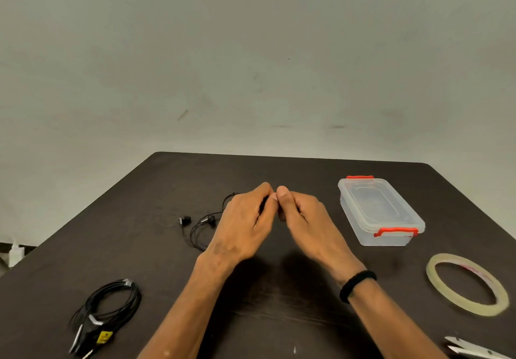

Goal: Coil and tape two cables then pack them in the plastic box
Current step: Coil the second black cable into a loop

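Coiled black cable (pixel 111 302) front-left; closed clear box (pixel 379 213) right

Your hands meet mid-table. Earphone cable (pixel 202 227) lies just left of them, coiled cable (pixel 111 308) near left, closed box (pixel 379 213) right, tape roll (pixel 467 284) and scissors (pixel 472 349) near right. Bare table (pixel 293 297) lies between your forearms.

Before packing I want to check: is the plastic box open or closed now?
Closed: the clear lid sits on the plastic box, red latches at both ends.
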Action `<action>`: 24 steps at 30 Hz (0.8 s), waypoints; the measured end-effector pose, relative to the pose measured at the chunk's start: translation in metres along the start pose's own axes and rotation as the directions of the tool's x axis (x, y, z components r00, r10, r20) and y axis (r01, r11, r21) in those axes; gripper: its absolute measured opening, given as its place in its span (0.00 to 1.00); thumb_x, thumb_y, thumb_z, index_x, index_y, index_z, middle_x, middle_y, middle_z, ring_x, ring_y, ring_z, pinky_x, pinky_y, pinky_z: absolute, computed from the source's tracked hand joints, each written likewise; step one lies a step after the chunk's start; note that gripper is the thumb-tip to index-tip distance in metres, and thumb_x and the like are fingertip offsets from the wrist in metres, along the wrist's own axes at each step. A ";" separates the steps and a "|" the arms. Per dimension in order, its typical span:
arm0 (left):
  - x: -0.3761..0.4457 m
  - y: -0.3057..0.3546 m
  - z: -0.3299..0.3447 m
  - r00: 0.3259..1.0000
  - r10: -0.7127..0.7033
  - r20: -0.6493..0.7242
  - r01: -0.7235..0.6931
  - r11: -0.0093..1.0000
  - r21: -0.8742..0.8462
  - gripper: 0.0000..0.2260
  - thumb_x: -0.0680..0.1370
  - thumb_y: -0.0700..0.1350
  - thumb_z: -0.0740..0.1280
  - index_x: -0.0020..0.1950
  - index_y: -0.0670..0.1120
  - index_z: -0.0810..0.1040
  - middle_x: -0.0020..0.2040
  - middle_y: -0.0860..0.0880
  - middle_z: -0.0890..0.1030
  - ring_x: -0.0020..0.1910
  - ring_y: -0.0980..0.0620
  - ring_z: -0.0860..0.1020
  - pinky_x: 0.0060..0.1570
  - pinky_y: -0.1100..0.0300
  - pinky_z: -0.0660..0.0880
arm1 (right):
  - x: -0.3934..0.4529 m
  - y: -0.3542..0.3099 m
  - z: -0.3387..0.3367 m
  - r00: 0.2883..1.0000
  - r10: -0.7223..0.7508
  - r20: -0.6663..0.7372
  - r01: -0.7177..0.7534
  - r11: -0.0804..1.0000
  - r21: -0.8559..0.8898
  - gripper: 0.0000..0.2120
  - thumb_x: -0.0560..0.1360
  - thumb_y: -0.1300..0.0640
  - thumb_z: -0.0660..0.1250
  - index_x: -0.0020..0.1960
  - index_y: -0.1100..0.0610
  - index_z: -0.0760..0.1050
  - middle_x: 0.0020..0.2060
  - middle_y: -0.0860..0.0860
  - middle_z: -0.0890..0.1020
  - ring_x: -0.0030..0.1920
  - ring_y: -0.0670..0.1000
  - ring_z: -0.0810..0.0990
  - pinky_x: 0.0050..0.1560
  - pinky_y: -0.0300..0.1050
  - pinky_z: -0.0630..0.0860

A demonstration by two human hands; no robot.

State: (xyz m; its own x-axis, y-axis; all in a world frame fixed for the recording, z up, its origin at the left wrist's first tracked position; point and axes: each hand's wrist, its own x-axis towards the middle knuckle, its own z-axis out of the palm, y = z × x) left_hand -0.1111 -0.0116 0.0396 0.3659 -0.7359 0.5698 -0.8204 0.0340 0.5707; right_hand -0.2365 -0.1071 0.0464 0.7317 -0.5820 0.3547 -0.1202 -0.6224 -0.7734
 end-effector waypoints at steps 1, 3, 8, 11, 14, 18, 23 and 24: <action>0.000 0.000 0.000 1.000 -0.004 -0.003 0.004 1.000 -0.015 0.15 0.86 0.51 0.58 0.39 0.51 0.68 0.29 0.54 0.71 0.28 0.53 0.68 0.30 0.55 0.66 | 0.000 0.001 0.002 1.000 -0.007 -0.012 0.008 1.000 0.015 0.26 0.87 0.41 0.54 0.37 0.53 0.73 0.29 0.45 0.74 0.31 0.44 0.72 0.37 0.48 0.71; 0.001 0.001 -0.001 1.000 -0.011 -0.022 0.011 1.000 -0.029 0.16 0.84 0.51 0.58 0.38 0.50 0.65 0.29 0.51 0.69 0.28 0.49 0.67 0.31 0.49 0.66 | 0.001 0.002 0.004 0.999 0.001 -0.045 0.002 0.997 0.080 0.27 0.87 0.41 0.55 0.37 0.58 0.67 0.29 0.47 0.69 0.31 0.46 0.67 0.36 0.50 0.66; 0.003 -0.008 -0.018 0.992 -0.052 -0.117 0.056 0.998 0.026 0.16 0.83 0.47 0.59 0.35 0.49 0.64 0.28 0.49 0.67 0.27 0.52 0.64 0.32 0.50 0.65 | 0.009 0.005 -0.008 0.975 0.165 -0.149 -0.104 0.931 0.351 0.23 0.87 0.42 0.56 0.38 0.54 0.66 0.32 0.51 0.67 0.34 0.50 0.63 0.38 0.49 0.63; 0.001 -0.012 -0.024 0.989 -0.043 -0.143 0.061 0.990 0.128 0.15 0.83 0.49 0.58 0.36 0.49 0.66 0.26 0.52 0.67 0.26 0.51 0.66 0.31 0.51 0.67 | 0.009 0.012 -0.020 0.979 0.123 -0.164 -0.096 0.982 0.165 0.26 0.87 0.43 0.57 0.39 0.60 0.72 0.31 0.49 0.76 0.32 0.45 0.72 0.40 0.45 0.70; -0.001 -0.008 -0.019 0.994 0.019 -0.103 0.006 0.972 0.237 0.13 0.83 0.51 0.57 0.39 0.50 0.69 0.26 0.51 0.70 0.27 0.48 0.71 0.31 0.53 0.69 | 0.005 0.013 -0.017 0.997 0.010 -0.072 -0.019 0.992 -0.129 0.17 0.86 0.42 0.58 0.49 0.50 0.81 0.42 0.45 0.85 0.45 0.43 0.82 0.50 0.48 0.80; 0.000 -0.003 -0.014 0.995 0.064 -0.076 -0.040 0.957 0.288 0.12 0.82 0.54 0.56 0.40 0.52 0.66 0.26 0.52 0.70 0.27 0.50 0.70 0.30 0.55 0.64 | 0.002 0.016 0.002 0.972 -0.181 -0.151 0.109 0.913 -0.393 0.28 0.83 0.45 0.66 0.79 0.54 0.68 0.68 0.51 0.79 0.69 0.54 0.73 0.68 0.55 0.75; -0.001 -0.004 -0.013 0.996 0.064 -0.057 -0.041 0.942 0.333 0.12 0.82 0.55 0.55 0.40 0.53 0.65 0.26 0.53 0.71 0.26 0.51 0.70 0.30 0.56 0.62 | 0.000 0.008 0.005 0.937 -0.220 -0.270 0.083 0.894 -0.441 0.40 0.75 0.61 0.74 0.83 0.56 0.60 0.75 0.56 0.72 0.73 0.60 0.68 0.71 0.58 0.73; -0.001 -0.005 -0.012 0.996 0.066 -0.052 -0.045 0.939 0.341 0.12 0.82 0.54 0.55 0.40 0.53 0.65 0.27 0.53 0.71 0.26 0.51 0.70 0.30 0.56 0.63 | 0.000 0.008 0.004 0.937 -0.276 -0.213 0.133 0.848 -0.513 0.40 0.73 0.63 0.74 0.82 0.55 0.64 0.76 0.56 0.71 0.73 0.60 0.68 0.70 0.59 0.73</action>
State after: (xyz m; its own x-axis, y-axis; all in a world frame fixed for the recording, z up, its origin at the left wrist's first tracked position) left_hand -0.1021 -0.0028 0.0430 0.3331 -0.6959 0.6362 -0.9365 -0.1660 0.3088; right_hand -0.2344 -0.1100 0.0377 0.5764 -0.4851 0.6576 -0.3485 -0.8738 -0.3391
